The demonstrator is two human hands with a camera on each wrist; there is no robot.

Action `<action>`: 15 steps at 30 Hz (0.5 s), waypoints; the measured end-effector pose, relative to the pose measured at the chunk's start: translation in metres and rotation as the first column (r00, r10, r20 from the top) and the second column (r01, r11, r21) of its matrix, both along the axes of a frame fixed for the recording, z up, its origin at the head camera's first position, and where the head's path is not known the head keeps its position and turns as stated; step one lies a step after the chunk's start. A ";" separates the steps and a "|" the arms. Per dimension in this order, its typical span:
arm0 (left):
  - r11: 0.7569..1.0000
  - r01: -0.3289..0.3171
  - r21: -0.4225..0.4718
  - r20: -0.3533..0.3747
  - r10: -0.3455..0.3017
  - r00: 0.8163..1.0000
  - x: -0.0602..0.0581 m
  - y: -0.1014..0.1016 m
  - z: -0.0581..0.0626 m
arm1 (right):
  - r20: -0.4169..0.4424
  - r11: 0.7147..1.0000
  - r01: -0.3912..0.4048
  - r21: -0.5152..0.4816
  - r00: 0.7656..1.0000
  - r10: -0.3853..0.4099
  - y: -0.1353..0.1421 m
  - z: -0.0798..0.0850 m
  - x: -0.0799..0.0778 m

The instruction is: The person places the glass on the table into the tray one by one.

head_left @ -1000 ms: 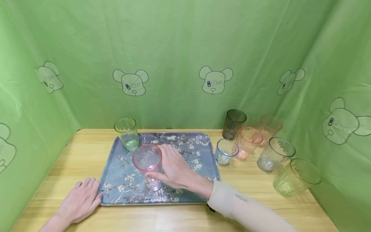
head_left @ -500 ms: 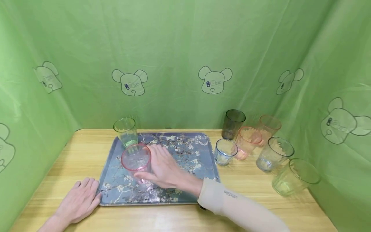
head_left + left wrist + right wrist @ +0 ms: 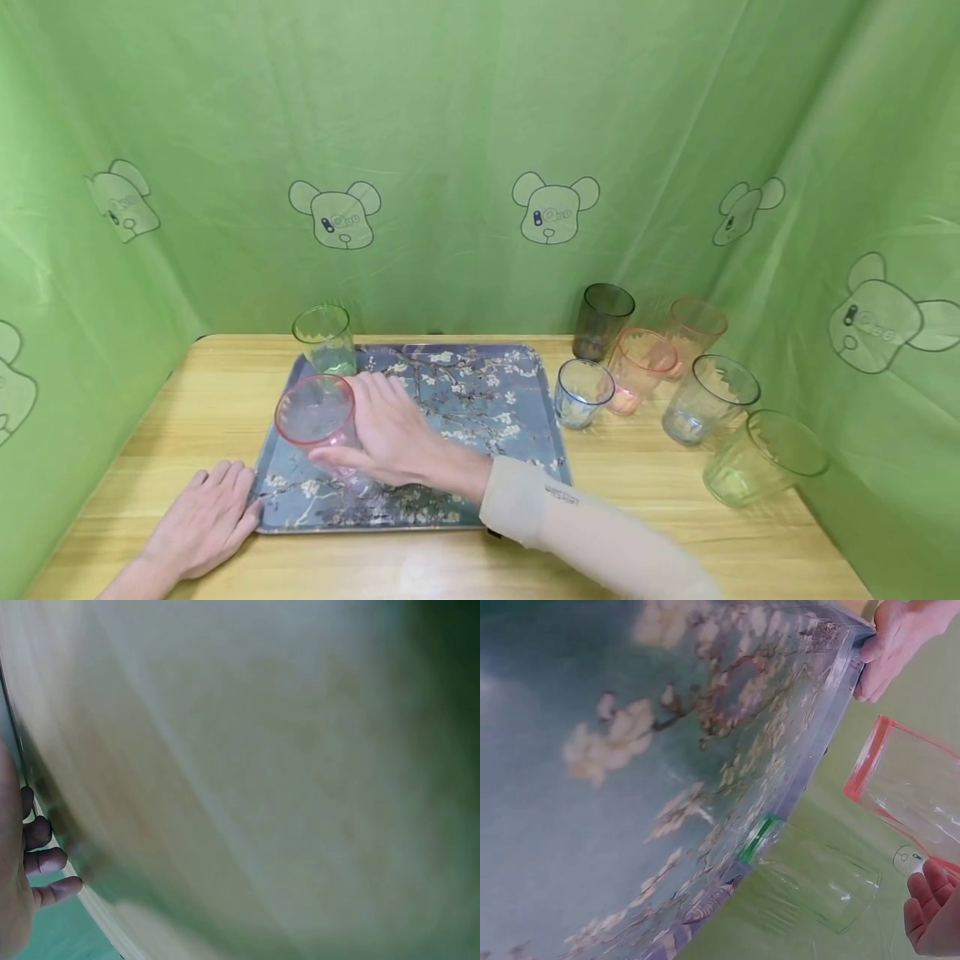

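The head camera looks forward and down at the yellowish wooden counter (image 3: 637, 467). Wrist cameras look very near; head and right wrist views share the blue flowered rectangular tray (image 3: 480, 400).

Pink glass (image 3: 324, 423) in right hand (image 3: 388, 435)

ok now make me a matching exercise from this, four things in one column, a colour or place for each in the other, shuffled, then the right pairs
Things
1. tray
2. held glass in the right grip
3. corner glass at the tray's far left
4. left grip

Colours and places
A. green
B. resting on the table by the tray's near left corner
C. blue with white blossoms
D. pink-rimmed

Pairs: 1-C, 2-D, 3-A, 4-B
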State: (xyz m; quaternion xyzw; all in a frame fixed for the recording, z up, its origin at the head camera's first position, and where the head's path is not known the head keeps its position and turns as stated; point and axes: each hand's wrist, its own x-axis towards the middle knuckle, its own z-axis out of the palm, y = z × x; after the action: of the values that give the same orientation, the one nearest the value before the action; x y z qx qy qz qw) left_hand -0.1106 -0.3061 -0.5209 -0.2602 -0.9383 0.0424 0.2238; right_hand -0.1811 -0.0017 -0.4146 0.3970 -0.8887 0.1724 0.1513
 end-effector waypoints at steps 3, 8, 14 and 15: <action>1.000 0.004 0.001 -0.003 -0.004 1.000 0.000 0.000 0.000 | -0.012 1.000 0.010 0.028 1.000 -0.010 -0.007 0.001 0.001; 1.000 0.008 0.006 0.001 -0.008 1.000 -0.001 -0.001 -0.001 | -0.026 0.997 0.018 0.069 1.000 -0.017 -0.016 -0.001 0.001; 1.000 0.012 0.008 -0.005 -0.012 1.000 -0.002 -0.001 -0.002 | -0.027 0.995 0.026 0.093 0.999 -0.024 -0.028 -0.005 -0.001; 1.000 0.012 0.006 -0.005 -0.011 1.000 -0.001 -0.002 -0.002 | -0.020 0.995 0.029 0.099 0.999 -0.027 -0.030 -0.006 -0.001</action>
State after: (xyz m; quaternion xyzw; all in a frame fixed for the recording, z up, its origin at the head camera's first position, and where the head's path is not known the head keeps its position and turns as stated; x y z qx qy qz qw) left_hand -0.1121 -0.3078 -0.5226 -0.2649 -0.9364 0.0391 0.2269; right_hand -0.1821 -0.0314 -0.4201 0.3932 -0.9001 0.1222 0.1423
